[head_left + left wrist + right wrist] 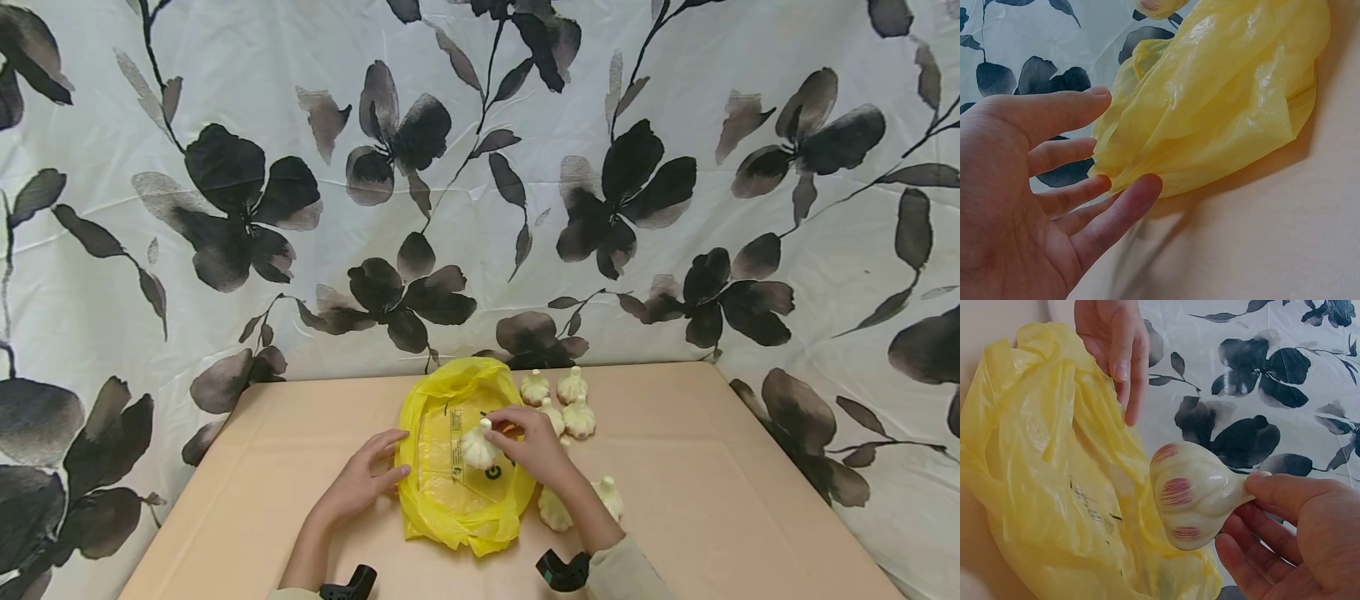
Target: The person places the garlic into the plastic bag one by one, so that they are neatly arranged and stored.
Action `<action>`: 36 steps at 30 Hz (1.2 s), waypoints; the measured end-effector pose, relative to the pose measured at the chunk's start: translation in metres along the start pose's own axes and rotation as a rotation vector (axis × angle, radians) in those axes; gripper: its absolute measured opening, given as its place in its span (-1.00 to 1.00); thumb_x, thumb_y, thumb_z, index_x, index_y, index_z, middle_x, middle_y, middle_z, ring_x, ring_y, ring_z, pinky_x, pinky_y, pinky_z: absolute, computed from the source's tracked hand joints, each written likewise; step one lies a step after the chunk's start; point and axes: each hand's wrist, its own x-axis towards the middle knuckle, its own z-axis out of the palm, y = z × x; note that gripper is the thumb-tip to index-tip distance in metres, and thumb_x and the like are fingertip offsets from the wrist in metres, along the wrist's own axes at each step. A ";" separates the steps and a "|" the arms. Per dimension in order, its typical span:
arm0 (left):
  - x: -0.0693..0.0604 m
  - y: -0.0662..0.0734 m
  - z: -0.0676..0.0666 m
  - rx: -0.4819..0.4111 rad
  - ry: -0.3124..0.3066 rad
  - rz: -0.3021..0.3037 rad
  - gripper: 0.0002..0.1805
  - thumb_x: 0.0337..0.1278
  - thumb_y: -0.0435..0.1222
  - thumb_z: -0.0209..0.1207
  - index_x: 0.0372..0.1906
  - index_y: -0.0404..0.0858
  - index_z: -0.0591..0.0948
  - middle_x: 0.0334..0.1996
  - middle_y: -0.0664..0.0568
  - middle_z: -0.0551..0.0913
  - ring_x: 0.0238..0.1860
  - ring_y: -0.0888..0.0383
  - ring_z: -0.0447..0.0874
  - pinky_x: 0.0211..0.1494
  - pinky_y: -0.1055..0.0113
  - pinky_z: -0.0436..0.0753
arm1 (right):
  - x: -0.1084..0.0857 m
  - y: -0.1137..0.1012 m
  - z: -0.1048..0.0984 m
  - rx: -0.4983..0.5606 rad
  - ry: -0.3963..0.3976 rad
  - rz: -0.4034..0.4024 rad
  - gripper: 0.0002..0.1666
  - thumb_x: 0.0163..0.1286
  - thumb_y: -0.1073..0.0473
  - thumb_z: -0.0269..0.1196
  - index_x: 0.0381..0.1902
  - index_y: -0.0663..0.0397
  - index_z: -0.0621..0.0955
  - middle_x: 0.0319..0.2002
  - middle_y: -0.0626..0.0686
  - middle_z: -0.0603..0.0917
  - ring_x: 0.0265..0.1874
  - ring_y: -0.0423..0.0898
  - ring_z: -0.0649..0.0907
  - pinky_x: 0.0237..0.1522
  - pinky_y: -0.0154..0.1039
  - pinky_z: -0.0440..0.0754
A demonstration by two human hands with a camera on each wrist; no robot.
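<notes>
A garlic bulb [478, 448], glossy white with reddish streaks in the right wrist view, hangs over the opening of a yellow plastic bag [420, 508]. My right hand [536, 446] pinches it by the stem between thumb and fingers. The bag lies spread on the table with its mouth facing up, and printed text shows inside. At the bag's left edge is my left hand [367, 475], its fingers extended and spread. In the left wrist view its fingertips meet the yellow plastic [1222, 112] without curling round it.
Several more garlic bulbs [579, 417] stand grouped right of the bag's far end. Others [555, 510] sit nearer, partly behind my right forearm. The tan table [712, 483] ends at a white cloth [495, 250] with dark flowers.
</notes>
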 end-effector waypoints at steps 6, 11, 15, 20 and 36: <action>0.004 0.000 0.003 0.022 0.015 0.009 -0.36 0.15 -0.06 0.28 0.34 0.00 0.40 0.46 -0.03 0.22 0.39 -0.25 0.31 0.23 -0.01 0.56 | 0.004 0.003 0.003 0.002 -0.007 0.000 -0.75 0.24 0.17 0.36 -0.10 -0.01 0.71 -0.17 -0.03 0.73 -0.25 -0.15 0.68 -0.21 -0.48 0.65; 0.007 0.001 0.004 0.034 0.030 0.010 -0.36 0.16 -0.06 0.28 0.35 -0.01 0.39 0.46 -0.02 0.22 0.38 -0.23 0.32 0.31 -0.12 0.45 | 0.008 0.006 0.005 0.012 -0.038 0.007 -0.75 0.26 0.15 0.35 -0.09 -0.01 0.71 -0.20 -0.03 0.72 -0.26 -0.18 0.67 -0.21 -0.47 0.65; 0.009 0.002 0.006 0.034 0.034 -0.001 -0.35 0.16 -0.06 0.28 0.35 -0.02 0.39 0.46 -0.03 0.21 0.38 -0.24 0.32 0.27 -0.08 0.51 | 0.011 0.008 0.008 0.020 -0.062 -0.008 -0.76 0.28 0.15 0.33 -0.09 0.01 0.70 -0.20 -0.03 0.72 -0.25 -0.16 0.67 -0.21 -0.45 0.65; 0.012 0.002 0.008 0.040 0.041 -0.002 -0.36 0.16 -0.06 0.27 0.35 -0.01 0.39 0.46 -0.02 0.21 0.38 -0.22 0.32 0.34 -0.16 0.40 | 0.015 0.010 0.010 0.026 -0.086 -0.022 -0.78 0.29 0.15 0.32 -0.10 0.02 0.71 -0.20 -0.02 0.72 -0.25 -0.13 0.67 -0.21 -0.44 0.65; 0.021 0.001 0.015 0.011 0.065 -0.012 -0.37 0.16 -0.09 0.28 0.34 -0.03 0.39 0.45 -0.02 0.22 0.39 -0.24 0.30 0.19 0.03 0.60 | 0.023 0.022 0.017 0.048 -0.140 -0.072 -0.76 0.30 0.11 0.32 -0.10 0.02 0.71 -0.22 -0.03 0.72 -0.25 -0.17 0.67 -0.21 -0.40 0.68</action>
